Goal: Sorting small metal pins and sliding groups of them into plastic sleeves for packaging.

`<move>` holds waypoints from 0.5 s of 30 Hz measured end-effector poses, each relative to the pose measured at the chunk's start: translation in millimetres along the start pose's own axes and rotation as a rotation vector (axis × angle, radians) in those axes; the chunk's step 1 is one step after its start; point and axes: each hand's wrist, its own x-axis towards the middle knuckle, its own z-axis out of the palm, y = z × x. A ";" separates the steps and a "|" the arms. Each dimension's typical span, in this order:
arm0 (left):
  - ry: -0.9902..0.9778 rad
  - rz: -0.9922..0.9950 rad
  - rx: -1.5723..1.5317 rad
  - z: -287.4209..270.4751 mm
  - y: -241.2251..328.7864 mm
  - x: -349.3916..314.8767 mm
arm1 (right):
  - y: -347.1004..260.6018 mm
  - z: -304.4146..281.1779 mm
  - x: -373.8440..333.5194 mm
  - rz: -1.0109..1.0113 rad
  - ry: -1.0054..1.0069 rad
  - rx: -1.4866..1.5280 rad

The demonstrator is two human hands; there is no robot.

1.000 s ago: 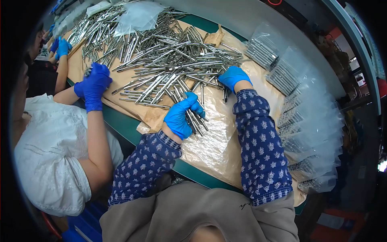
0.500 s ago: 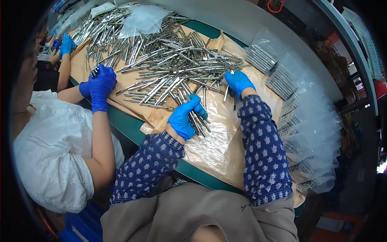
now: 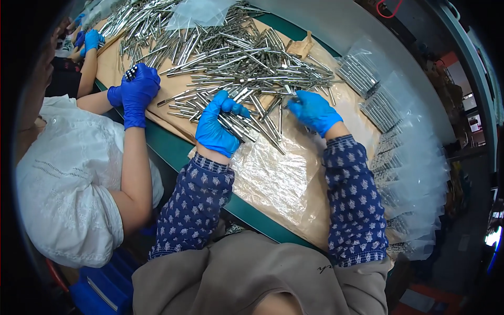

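A large heap of slim shiny metal rods [image 3: 236, 63] lies on brown paper in front of me. My left hand [image 3: 218, 128], in a light blue glove, is at the heap's near edge, its fingers curled round a bundle of metal rods [image 3: 242, 131]. Their ends stick out past the palm. To the right, my right hand [image 3: 315, 112], gloved alike, reaches to the heap's near right edge. Its fingers are closed together and slightly blurred. What they hold, if anything, cannot be made out.
Clear plastic bags of rods [image 3: 358, 73] line the right side of the table. An empty-looking clear bag [image 3: 199, 13] lies on the heap. At left, a co-worker's dark blue gloved hands [image 3: 137, 94] hold a bundle of rods. Clear plastic sheeting [image 3: 278, 178] covers the near paper.
My left hand has shifted left and up, keeping the rods. My right hand has turned inward, and the rods that hung below it are no longer seen there. The whole view has shifted slightly.
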 end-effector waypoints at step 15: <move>-0.072 0.041 -0.074 -8.2 9.5 7.4 | -29.7 24.1 21.2 0.223 -0.050 0.560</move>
